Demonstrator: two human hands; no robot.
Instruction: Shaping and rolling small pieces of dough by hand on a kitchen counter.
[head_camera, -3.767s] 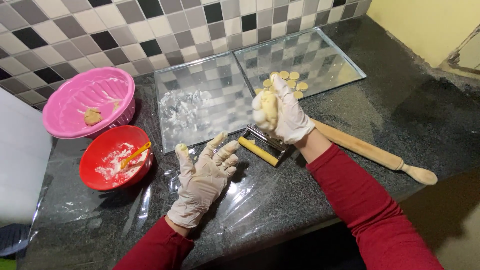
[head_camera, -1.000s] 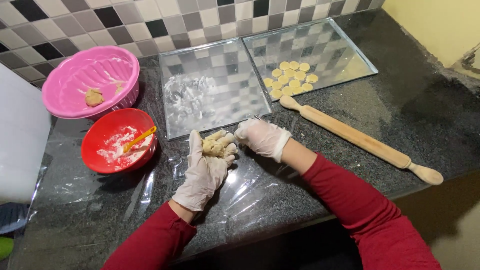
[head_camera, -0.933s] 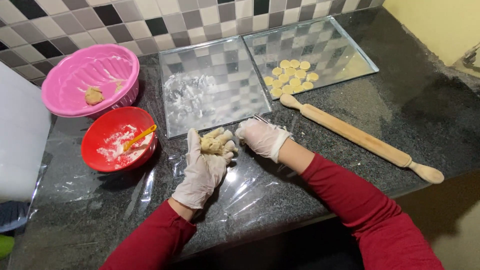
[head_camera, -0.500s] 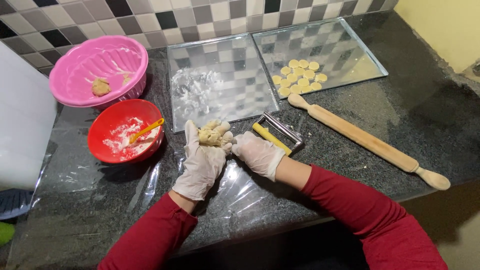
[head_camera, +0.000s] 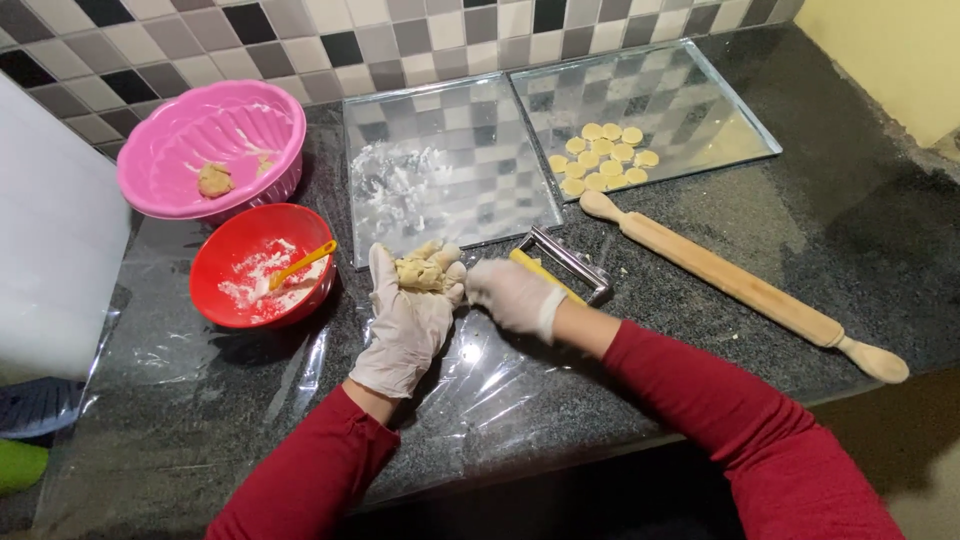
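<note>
- While the gloved left hand (head_camera: 410, 320) lies palm up over the clear plastic sheet (head_camera: 480, 385) on the dark stone surface (head_camera: 850, 230), a lump of pale dough (head_camera: 422, 272) sits on its fingers, which curl loosely round it.
- Just beside it, the gloved right hand (head_camera: 515, 297) has its grip drawn narrow, fingertips at the edge of the dough; whether they pinch it cannot be told.
- Behind that hand lies a metal cutter with a yellow handle (head_camera: 565, 268).
- To the left, a red bowl (head_camera: 262, 265) holds white flour and a yellow spoon (head_camera: 300, 266).
- Further back, a pink bowl (head_camera: 212, 150) holds a small piece of dough (head_camera: 213, 180).
- Of two shiny trays, the near tray (head_camera: 450, 180) carries scattered flour, and the far tray (head_camera: 650, 110) a cluster of small round dough discs (head_camera: 603, 157).
- A wooden rolling pin (head_camera: 740, 285) lies aslant on the right.
</note>
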